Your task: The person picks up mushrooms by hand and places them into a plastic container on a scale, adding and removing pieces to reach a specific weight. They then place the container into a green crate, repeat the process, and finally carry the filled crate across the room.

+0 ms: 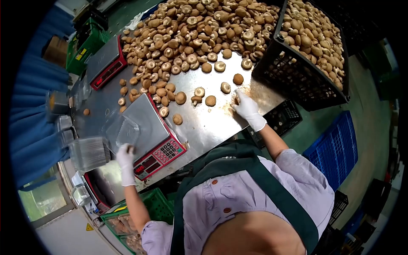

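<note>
My left hand (125, 162), in a white glove, is at the near-left edge of a scale (159, 142) with a red rim and keypad. Its curled fingers pinch the near edge of a clear plastic tray (127, 131) on the scale's plate. My right hand (247, 108), also gloved, hovers low over the metal table at the right, fingers apart, fingertips stained brown. Just beyond it lie a pale-stemmed mushroom (225, 87) and a brown-capped mushroom (238, 79). No mushroom shows clearly in its fingers.
A large mushroom heap (191, 34) covers the far metal table (212, 123). A black crate (297, 78) full of mushrooms stands at the right. Another scale (104, 61) sits far left; stacked clear trays (89, 153) are at the left edge. A blue pallet (333, 148) is on the floor.
</note>
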`<state>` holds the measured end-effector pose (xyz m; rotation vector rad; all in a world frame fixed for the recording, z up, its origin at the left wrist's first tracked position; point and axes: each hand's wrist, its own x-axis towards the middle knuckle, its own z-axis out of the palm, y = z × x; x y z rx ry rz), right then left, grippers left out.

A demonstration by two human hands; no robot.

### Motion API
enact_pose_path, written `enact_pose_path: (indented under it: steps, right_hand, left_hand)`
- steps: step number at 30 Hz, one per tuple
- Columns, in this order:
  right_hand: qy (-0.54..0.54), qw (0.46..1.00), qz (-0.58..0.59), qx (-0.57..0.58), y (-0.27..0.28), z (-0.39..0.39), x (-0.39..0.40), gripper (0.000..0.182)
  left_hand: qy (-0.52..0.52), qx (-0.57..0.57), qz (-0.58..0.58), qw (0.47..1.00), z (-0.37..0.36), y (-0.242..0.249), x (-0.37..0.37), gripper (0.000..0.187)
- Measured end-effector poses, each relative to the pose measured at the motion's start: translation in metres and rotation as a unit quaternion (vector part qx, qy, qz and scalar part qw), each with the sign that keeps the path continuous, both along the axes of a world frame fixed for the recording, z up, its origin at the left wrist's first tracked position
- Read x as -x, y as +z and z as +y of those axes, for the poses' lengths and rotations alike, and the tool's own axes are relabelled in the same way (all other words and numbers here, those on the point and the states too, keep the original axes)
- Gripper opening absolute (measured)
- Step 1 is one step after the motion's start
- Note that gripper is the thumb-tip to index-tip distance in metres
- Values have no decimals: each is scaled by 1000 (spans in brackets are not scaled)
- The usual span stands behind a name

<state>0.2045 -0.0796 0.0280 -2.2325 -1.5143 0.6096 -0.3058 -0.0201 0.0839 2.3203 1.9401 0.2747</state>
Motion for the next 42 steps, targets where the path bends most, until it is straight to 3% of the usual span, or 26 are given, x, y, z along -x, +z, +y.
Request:
enact_pose_path:
  steps: [2,3,7,9,10,12,14,16,18,20,21,22,24,26,27,30,31,32,36,38,40,42]
  right_hand:
    - [-19,997,-64,-33,-17,13,-14,84]
    - [-32,998,-52,26,-16,22,-20,101]
    - [-61,996,0,62,-32,47,-28,120]
    - [-48,998,9,31,-40,62,-29,121]
    - [-40,999,17,4,-45,68,-28,121]
    - [-10,996,6,-88,-58,81,-25,113]
    - [31,972,223,-65,-53,99,-26,105]
    - [85,980,162,-79,-41,110,-10,92]
    - [151,963,25,-219,-70,122,6,80]
    - [185,972,131,-52,-35,125,17,68]
    - [190,963,182,-65,-31,122,22,65]
    - [194,961,193,-26,-21,125,23,62]
    - [196,914,337,-114,-44,138,20,52]
    - [168,950,253,-78,-7,154,5,43]
    - [157,945,247,-144,-32,173,-3,39]
    - [78,958,92,-259,-12,215,-36,37]
    - [73,967,55,-240,8,228,-47,39]
    - [75,958,-26,-276,11,243,-56,46]
    - [71,938,-149,-306,23,293,-66,69]
    - [116,965,-157,-176,13,305,-58,90]
    - [113,950,-206,-205,6,301,-50,93]
    - [128,953,-183,-203,4,294,-56,93]
  left_hand:
    - [13,-40,43,998,-15,-2,-21,10]
    - [29,9,35,999,-18,1,-22,13]
    - [116,67,-46,990,-35,34,-67,30]
    - [72,-148,28,986,-43,45,-105,51]
    - [73,-146,30,986,-45,43,-121,51]
    - [13,-137,-112,984,-47,35,-156,61]
    - [-21,-90,-158,983,-41,9,-195,62]
    - [-34,-17,-213,976,-27,-26,-233,72]
    - [-13,24,-177,984,-4,-60,-265,83]
    - [1,33,-82,996,20,-86,-290,92]
    - [7,60,-55,997,33,-95,-297,94]
    - [3,16,-15,1000,43,-101,-304,94]
    - [-9,-8,-23,1000,63,-105,-304,92]
    - [-29,-9,-44,999,78,-94,-303,90]
    - [-26,2,-56,998,86,-84,-304,91]
    - [-42,-20,-91,995,126,-66,-310,92]
    - [-45,-37,-94,994,143,-62,-313,92]
    - [-49,-55,-97,993,161,-59,-317,91]
    - [-53,-82,-18,995,233,-43,-341,92]
    - [-56,-66,8,996,263,-42,-355,94]
    - [-71,-12,31,997,274,-42,-367,100]
    - [-64,-23,20,997,273,-44,-372,101]
